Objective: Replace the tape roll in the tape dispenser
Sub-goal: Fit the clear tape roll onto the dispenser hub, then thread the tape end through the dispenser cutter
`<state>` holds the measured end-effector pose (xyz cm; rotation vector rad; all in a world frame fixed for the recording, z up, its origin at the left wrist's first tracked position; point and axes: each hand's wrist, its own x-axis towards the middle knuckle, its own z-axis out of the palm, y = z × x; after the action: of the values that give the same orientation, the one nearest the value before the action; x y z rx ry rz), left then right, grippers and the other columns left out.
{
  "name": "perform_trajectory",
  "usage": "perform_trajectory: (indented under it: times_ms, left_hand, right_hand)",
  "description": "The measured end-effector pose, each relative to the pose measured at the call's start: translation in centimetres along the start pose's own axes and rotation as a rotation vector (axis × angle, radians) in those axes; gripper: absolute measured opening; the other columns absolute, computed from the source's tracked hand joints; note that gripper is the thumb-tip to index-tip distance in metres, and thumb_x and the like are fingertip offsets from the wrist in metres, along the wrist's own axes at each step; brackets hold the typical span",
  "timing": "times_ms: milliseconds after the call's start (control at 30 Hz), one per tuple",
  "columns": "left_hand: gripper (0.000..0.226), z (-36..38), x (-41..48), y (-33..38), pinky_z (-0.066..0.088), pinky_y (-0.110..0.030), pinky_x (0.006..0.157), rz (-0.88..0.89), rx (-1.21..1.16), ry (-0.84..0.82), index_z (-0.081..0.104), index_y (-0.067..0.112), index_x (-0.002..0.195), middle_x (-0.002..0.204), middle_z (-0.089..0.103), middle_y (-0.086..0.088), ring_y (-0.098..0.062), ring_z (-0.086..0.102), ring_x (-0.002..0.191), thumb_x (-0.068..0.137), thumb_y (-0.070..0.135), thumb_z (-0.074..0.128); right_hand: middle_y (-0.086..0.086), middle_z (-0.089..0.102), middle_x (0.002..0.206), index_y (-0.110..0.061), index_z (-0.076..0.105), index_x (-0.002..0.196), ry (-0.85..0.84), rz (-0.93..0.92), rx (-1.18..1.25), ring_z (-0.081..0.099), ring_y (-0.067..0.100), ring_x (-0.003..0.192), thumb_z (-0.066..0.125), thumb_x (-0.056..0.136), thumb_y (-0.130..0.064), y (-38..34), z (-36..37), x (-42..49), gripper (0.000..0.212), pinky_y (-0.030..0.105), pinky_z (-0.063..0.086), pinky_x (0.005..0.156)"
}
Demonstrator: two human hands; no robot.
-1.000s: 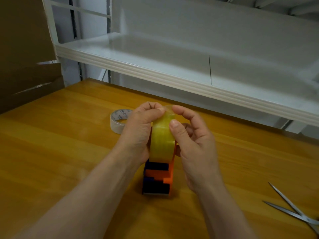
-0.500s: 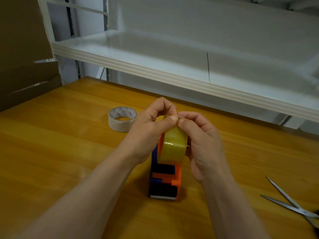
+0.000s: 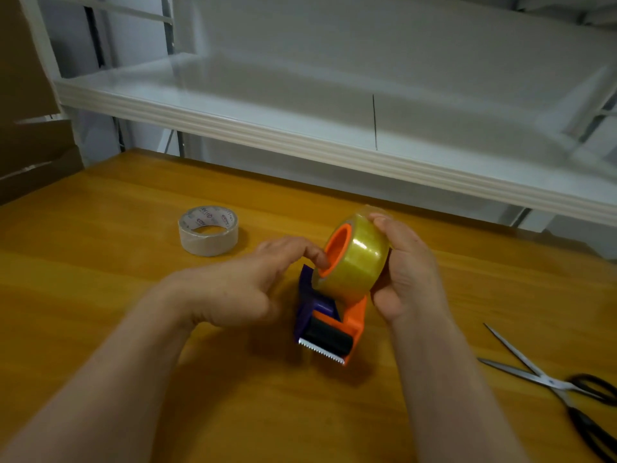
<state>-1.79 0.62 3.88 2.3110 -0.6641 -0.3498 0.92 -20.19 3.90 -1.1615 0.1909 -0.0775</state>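
A yellowish clear tape roll (image 3: 362,259) sits on the orange hub (image 3: 337,250) of an orange and purple tape dispenser (image 3: 329,324), which stands on the wooden table (image 3: 100,279). The serrated blade (image 3: 320,350) points toward me. My right hand (image 3: 409,275) grips the roll from its right side, thumb on top. To the left of the roll is my left hand (image 3: 247,287), fingers loosely curled, with a fingertip touching the hub's rim. A second, whitish tape roll (image 3: 208,230) lies flat at the back left, apart from both hands.
Scissors (image 3: 554,384) with black handles lie open at the right near the table's front. A white metal shelf (image 3: 300,135) overhangs the table's far edge. Brown cardboard (image 3: 30,138) stands at the far left.
Both hands left the top of the roll. The dispenser turned, so its hub now faces left. My left hand dropped to the hub and my right hand wraps the roll's right side.
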Motion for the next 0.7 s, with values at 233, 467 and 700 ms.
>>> perform_trajectory:
  times_ms: [233, 467, 700]
  left_hand:
    - [0.100, 1.8, 1.1, 1.1, 0.032, -0.036, 0.121, 0.081, 0.024, 0.049, 0.034, 0.049, 0.138, 0.156, 0.025, 0.024, -0.001, 0.025, 0.146, 0.060, 0.040, 0.094]
    - [0.060, 2.8, 1.7, 1.3, 0.051, -0.035, 0.102, 0.182, -0.066, 0.176, 0.055, 0.039, 0.116, 0.135, 0.047, 0.017, -0.006, 0.049, 0.126, 0.072, 0.016, 0.087]
    - [0.043, 2.7, 0.5, 3.2, 0.045, -0.013, 0.071, 0.294, -0.205, 0.116, 0.060, 0.022, 0.099, 0.095, 0.067, 0.017, -0.001, 0.061, 0.087, 0.066, 0.003, 0.080]
  right_hand:
    - [0.020, 0.076, 0.107, -0.014, 0.072, 0.112, 0.009, 0.118, 0.150, 0.075, 0.038, 0.098, 0.078, 0.087, -0.023, 0.0, -0.1, 0.4, 0.027, 0.063, 0.057, 0.091]
    - [0.013, 0.075, 0.070, -0.016, 0.075, 0.083, -0.036, 0.181, 0.124, 0.072, 0.029, 0.060, 0.077, 0.086, -0.023, -0.7, -0.8, 0.6, 0.008, 0.042, 0.062, 0.065]
    - [0.013, 0.076, 0.088, -0.016, 0.081, 0.088, -0.040, 0.126, 0.027, 0.071, 0.030, 0.079, 0.084, 0.067, -0.022, -0.7, -1.3, 1.3, 0.022, 0.049, 0.060, 0.084]
